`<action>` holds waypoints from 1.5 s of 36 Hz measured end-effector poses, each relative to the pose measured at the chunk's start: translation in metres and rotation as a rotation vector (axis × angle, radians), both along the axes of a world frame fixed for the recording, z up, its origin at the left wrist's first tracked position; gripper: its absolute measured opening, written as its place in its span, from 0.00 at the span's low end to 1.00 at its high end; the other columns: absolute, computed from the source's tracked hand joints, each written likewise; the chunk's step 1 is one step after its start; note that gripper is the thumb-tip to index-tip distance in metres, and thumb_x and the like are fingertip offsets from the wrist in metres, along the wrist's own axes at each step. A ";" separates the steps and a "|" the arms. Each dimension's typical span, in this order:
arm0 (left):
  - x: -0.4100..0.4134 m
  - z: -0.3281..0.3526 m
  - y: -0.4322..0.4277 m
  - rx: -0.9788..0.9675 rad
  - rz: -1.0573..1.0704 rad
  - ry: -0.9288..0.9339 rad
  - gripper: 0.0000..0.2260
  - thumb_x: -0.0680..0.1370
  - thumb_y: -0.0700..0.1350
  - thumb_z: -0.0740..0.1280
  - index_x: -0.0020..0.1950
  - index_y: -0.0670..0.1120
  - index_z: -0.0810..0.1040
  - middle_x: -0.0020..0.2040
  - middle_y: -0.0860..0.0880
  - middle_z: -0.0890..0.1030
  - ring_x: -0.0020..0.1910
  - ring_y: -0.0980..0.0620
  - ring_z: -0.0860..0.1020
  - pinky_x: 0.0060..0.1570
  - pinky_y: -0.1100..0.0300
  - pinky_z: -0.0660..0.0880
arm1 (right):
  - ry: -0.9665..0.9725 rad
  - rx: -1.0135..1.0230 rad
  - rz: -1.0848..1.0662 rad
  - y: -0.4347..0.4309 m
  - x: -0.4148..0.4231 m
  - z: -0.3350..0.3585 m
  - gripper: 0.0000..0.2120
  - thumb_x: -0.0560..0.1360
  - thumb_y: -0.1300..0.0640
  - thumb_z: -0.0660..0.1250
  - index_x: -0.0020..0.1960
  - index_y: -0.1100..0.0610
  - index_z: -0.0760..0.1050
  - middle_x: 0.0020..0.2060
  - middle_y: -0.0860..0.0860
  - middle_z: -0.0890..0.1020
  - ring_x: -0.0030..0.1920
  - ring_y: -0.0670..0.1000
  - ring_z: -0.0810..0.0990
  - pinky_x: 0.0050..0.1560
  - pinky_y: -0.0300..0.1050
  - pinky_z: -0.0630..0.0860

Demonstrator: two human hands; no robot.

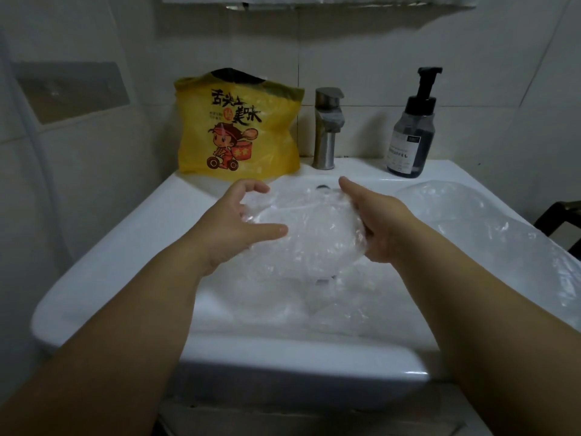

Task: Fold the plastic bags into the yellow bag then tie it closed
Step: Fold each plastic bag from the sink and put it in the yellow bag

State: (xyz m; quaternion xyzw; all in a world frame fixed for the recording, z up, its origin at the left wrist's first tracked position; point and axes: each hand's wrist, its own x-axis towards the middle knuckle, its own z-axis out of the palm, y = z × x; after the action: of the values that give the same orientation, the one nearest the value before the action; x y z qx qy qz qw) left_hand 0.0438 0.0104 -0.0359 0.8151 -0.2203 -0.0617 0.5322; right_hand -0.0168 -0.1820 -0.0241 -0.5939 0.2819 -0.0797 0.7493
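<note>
The scene is dimly and evenly lit with a cool grey cast, and no lamp is seen. Soft highlights are thrown on the glossy white ceramic sink (408, 371) along its front rim and back ledge, and a faint sheen is caught on the brushed metal tap (327, 121). A deep shadow is cast under the sink's front edge. The yellow printed plastic bag (235, 127) is rendered fairly sharply, while the crumpled clear plastic bag (308, 234) is smeared and washed out against the white basin. Straight lines are bowed towards the edges, and the bare forearms (125, 341) at the bottom are softened.
</note>
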 end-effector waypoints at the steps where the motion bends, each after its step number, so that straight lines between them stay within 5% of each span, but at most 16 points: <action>1: 0.002 -0.001 0.002 -0.012 0.009 -0.009 0.23 0.70 0.47 0.76 0.60 0.60 0.70 0.58 0.49 0.68 0.51 0.57 0.71 0.36 0.64 0.70 | 0.035 -0.023 -0.021 -0.002 0.001 -0.002 0.17 0.70 0.43 0.73 0.47 0.56 0.77 0.56 0.57 0.82 0.59 0.57 0.80 0.61 0.56 0.76; 4: 0.006 -0.004 0.005 -0.046 0.028 -0.046 0.13 0.72 0.46 0.75 0.51 0.57 0.74 0.50 0.55 0.72 0.45 0.61 0.72 0.34 0.66 0.71 | 0.110 -0.091 0.030 -0.006 0.003 -0.005 0.23 0.71 0.38 0.70 0.50 0.58 0.77 0.36 0.52 0.79 0.37 0.49 0.78 0.46 0.46 0.81; 7: 0.009 -0.009 0.004 -0.076 0.052 -0.035 0.08 0.74 0.47 0.73 0.42 0.56 0.75 0.44 0.58 0.75 0.40 0.60 0.74 0.35 0.66 0.72 | 0.116 -0.100 0.157 -0.007 -0.001 -0.002 0.23 0.70 0.34 0.67 0.37 0.55 0.78 0.22 0.49 0.69 0.22 0.46 0.67 0.28 0.38 0.67; 11: 0.012 -0.004 0.005 -0.175 0.075 0.031 0.04 0.77 0.48 0.69 0.44 0.50 0.80 0.42 0.54 0.80 0.40 0.56 0.77 0.39 0.66 0.73 | -0.048 -0.007 0.272 -0.008 0.002 0.000 0.21 0.70 0.45 0.73 0.55 0.59 0.79 0.45 0.54 0.82 0.43 0.53 0.80 0.48 0.46 0.78; 14: 0.014 0.001 0.008 -0.336 0.021 0.235 0.06 0.80 0.46 0.65 0.46 0.47 0.81 0.42 0.50 0.83 0.43 0.52 0.81 0.46 0.59 0.77 | -0.118 -0.017 0.294 -0.001 0.001 -0.001 0.20 0.73 0.59 0.70 0.62 0.65 0.73 0.54 0.59 0.82 0.52 0.58 0.83 0.49 0.50 0.81; 17: 0.016 0.003 0.010 -0.456 -0.070 0.368 0.10 0.82 0.45 0.61 0.52 0.43 0.80 0.45 0.48 0.84 0.42 0.53 0.82 0.39 0.62 0.79 | -0.243 0.082 0.273 0.004 0.001 0.000 0.15 0.78 0.61 0.64 0.63 0.64 0.72 0.55 0.59 0.82 0.50 0.57 0.83 0.45 0.48 0.81; 22: 0.008 0.006 0.005 -0.506 -0.128 0.378 0.11 0.83 0.40 0.57 0.42 0.45 0.73 0.25 0.55 0.74 0.20 0.60 0.71 0.19 0.69 0.66 | -0.412 0.301 0.196 0.004 0.004 0.004 0.16 0.81 0.62 0.58 0.67 0.66 0.70 0.60 0.62 0.79 0.58 0.58 0.80 0.54 0.50 0.79; 25: 0.014 0.003 0.006 -0.522 -0.138 0.357 0.07 0.82 0.45 0.61 0.46 0.48 0.77 0.25 0.54 0.68 0.23 0.59 0.65 0.22 0.68 0.61 | -0.418 0.305 0.202 0.005 0.004 0.004 0.14 0.81 0.63 0.58 0.64 0.67 0.72 0.59 0.63 0.79 0.59 0.59 0.79 0.60 0.52 0.77; 28: 0.017 0.002 0.006 -0.469 -0.093 0.303 0.15 0.76 0.55 0.67 0.52 0.45 0.79 0.35 0.48 0.76 0.34 0.54 0.73 0.30 0.64 0.66 | -0.397 0.263 0.203 0.006 0.003 0.004 0.09 0.79 0.61 0.62 0.57 0.62 0.76 0.55 0.61 0.82 0.56 0.59 0.81 0.58 0.55 0.77; 34: 0.019 0.005 0.007 -0.553 0.096 0.285 0.13 0.79 0.51 0.66 0.56 0.43 0.79 0.52 0.44 0.83 0.51 0.47 0.81 0.54 0.53 0.76 | -0.262 0.098 0.132 0.000 0.006 0.001 0.15 0.77 0.51 0.66 0.60 0.58 0.76 0.50 0.56 0.84 0.49 0.56 0.84 0.46 0.50 0.81; 38: 0.023 -0.008 0.010 -0.132 0.241 0.081 0.07 0.78 0.48 0.68 0.55 0.50 0.78 0.53 0.51 0.79 0.52 0.50 0.76 0.48 0.58 0.72 | -0.294 0.000 0.145 -0.001 0.005 0.001 0.11 0.76 0.51 0.67 0.55 0.56 0.76 0.50 0.55 0.84 0.48 0.55 0.85 0.45 0.48 0.81; 41: 0.020 -0.010 0.007 0.050 0.304 -0.152 0.23 0.77 0.44 0.68 0.71 0.51 0.70 0.68 0.52 0.71 0.65 0.52 0.71 0.58 0.59 0.69 | -0.313 -0.112 0.184 0.001 0.006 -0.001 0.11 0.76 0.50 0.67 0.52 0.57 0.77 0.44 0.54 0.85 0.44 0.53 0.85 0.46 0.49 0.82; 44: 0.008 0.003 -0.002 -0.177 0.215 -0.174 0.22 0.79 0.47 0.66 0.72 0.53 0.68 0.59 0.62 0.74 0.61 0.61 0.70 0.52 0.72 0.65 | -0.314 -0.185 0.263 0.008 0.005 -0.002 0.12 0.76 0.50 0.67 0.48 0.61 0.77 0.30 0.51 0.81 0.30 0.48 0.80 0.36 0.42 0.78; 46: 0.000 0.007 -0.007 -0.165 0.093 -0.104 0.23 0.77 0.55 0.66 0.72 0.55 0.68 0.53 0.67 0.73 0.60 0.61 0.71 0.56 0.68 0.67 | -0.314 -0.191 0.321 0.014 0.006 -0.002 0.18 0.75 0.49 0.69 0.51 0.64 0.77 0.37 0.57 0.82 0.36 0.56 0.80 0.44 0.49 0.77; 49: -0.008 0.004 -0.011 -0.002 -0.107 0.004 0.34 0.69 0.67 0.67 0.72 0.55 0.69 0.59 0.60 0.79 0.60 0.57 0.77 0.61 0.57 0.73 | -0.306 -0.111 0.417 0.017 0.004 -0.001 0.25 0.73 0.48 0.69 0.58 0.68 0.75 0.50 0.67 0.80 0.48 0.63 0.78 0.57 0.61 0.75; 54: -0.009 -0.001 -0.012 0.072 -0.219 0.037 0.11 0.74 0.50 0.72 0.44 0.42 0.82 0.35 0.51 0.80 0.34 0.56 0.77 0.37 0.65 0.73 | -0.314 0.009 0.409 0.015 0.007 0.002 0.14 0.77 0.50 0.65 0.52 0.61 0.76 0.41 0.58 0.82 0.40 0.55 0.82 0.45 0.49 0.80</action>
State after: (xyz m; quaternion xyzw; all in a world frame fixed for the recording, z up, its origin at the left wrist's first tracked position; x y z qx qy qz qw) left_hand 0.0352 -0.0013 -0.0366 0.8033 -0.2958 -0.1426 0.4968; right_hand -0.0103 -0.1667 -0.0226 -0.6158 0.0366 -0.0165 0.7869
